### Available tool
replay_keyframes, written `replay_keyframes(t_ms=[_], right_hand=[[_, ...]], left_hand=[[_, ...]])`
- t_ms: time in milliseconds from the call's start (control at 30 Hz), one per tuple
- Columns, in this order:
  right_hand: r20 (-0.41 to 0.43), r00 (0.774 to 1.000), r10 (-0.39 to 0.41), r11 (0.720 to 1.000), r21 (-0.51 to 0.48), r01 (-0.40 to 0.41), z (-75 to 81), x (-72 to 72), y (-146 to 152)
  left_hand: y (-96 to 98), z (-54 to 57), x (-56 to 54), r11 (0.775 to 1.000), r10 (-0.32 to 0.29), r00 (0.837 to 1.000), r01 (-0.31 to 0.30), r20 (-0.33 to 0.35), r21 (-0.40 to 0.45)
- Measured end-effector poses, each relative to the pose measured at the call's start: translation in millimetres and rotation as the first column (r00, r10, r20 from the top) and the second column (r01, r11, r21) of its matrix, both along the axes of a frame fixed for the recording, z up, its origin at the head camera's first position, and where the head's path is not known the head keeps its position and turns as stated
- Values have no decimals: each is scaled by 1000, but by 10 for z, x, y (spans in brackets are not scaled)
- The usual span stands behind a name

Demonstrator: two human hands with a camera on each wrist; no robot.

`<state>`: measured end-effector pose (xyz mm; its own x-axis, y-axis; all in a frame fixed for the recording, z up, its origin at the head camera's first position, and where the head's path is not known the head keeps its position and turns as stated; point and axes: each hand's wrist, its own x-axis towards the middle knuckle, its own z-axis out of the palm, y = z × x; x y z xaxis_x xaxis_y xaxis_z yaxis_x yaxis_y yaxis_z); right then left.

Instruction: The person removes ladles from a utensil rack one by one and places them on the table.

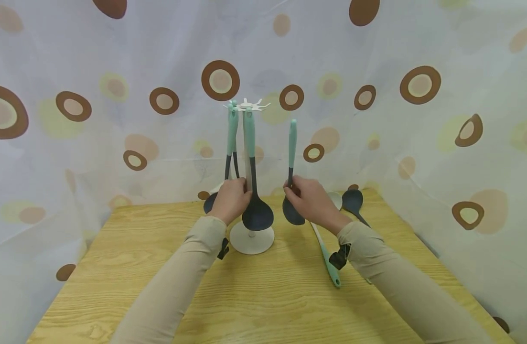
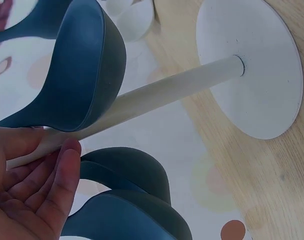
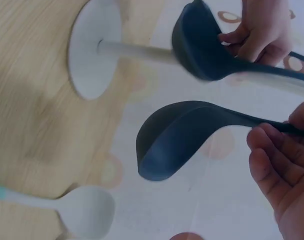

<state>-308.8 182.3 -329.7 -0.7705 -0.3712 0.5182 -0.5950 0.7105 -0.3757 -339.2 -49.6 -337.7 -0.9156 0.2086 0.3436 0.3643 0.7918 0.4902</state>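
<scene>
A white utensil stand (image 1: 263,241) with a round base and hooked top stands on the table. My left hand (image 1: 231,199) grips its pole (image 2: 167,91), with thumb and fingers around it. On the stand's near side hangs a dark ladle (image 1: 257,215) with a mint handle; more dark utensils (image 2: 129,167) hang on the left, partly behind my hand. To the right of the stand, my right hand (image 1: 313,199) pinches the dark stem of another ladle (image 3: 179,140). That ladle is upright, its mint handle (image 1: 292,143) pointing up and its bowl above the table.
On the table's right side lies a white spoon (image 1: 328,258) with a mint handle. Beside it is a dark utensil (image 1: 352,200), partly covered by my right forearm. A patterned curtain (image 1: 168,57) stands behind the wooden table (image 1: 151,267) and along its sides.
</scene>
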Motion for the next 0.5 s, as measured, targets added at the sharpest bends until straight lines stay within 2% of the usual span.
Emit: replay_keyframes(t_ms=[200,400,500], right_hand=[[-21,999,49,984,174,-44,-246,-49,162],[-116,980,162,934,337,-115,-511,-89,224],[-123,971,204,905,403,-139,-613,-95,247]], left_hand=[[3,5,1,1000,2,1000,-2,17,3],[0,18,11,1000,0,1000,1,27,-16],[1,28,19,1000,5,1000,-5,24,-23]])
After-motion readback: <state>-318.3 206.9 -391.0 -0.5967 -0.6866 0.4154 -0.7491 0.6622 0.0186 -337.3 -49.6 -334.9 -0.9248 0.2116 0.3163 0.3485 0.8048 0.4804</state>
